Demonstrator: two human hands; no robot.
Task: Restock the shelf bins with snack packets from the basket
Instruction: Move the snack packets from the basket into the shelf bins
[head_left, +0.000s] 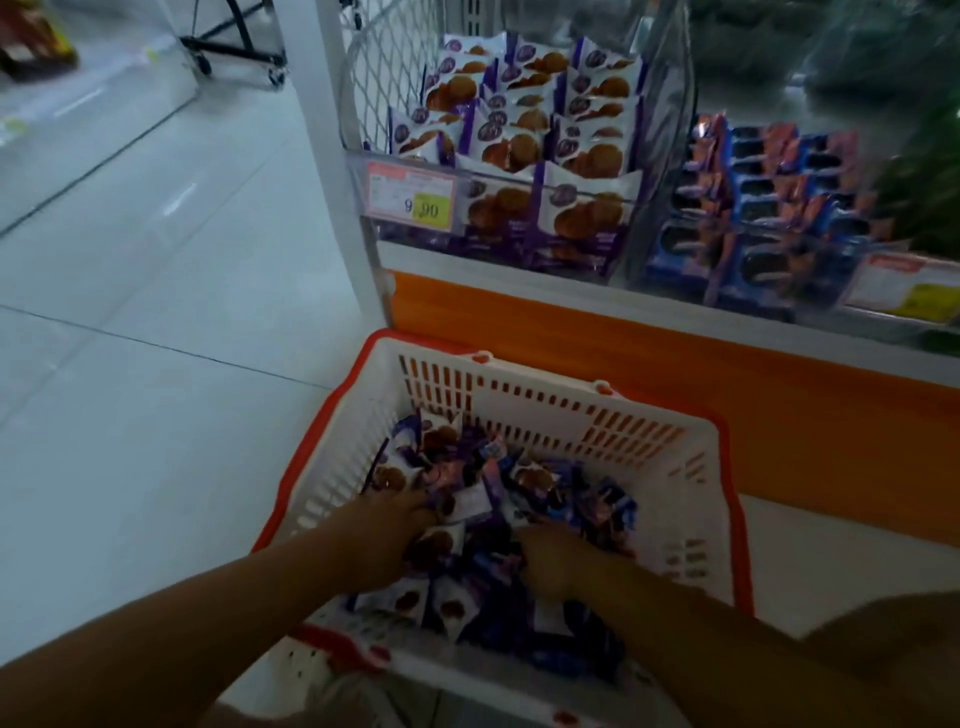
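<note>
A white basket (545, 410) with an orange rim stands on the floor before the shelf, holding several mixed snack packets (498, 483). My left hand (395, 535) reaches into the pile on the basket's left, fingers buried among purple-and-white cookie packets. My right hand (556, 561) is dug into the pile's middle; its fingers are hidden by packets. Above, the left shelf bin (415, 161) holds purple-and-white cookie packets (524, 130). The bin to its right (670, 260) holds blue sandwich-cookie packets (769, 208).
An orange shelf base (675, 364) runs behind the basket. A price tag (410, 195) hangs on the left bin's front. A white upright post (343, 171) borders the shelf. Pale tiled floor (156, 312) spreads left; a wheeled rack (239, 47) stands far off.
</note>
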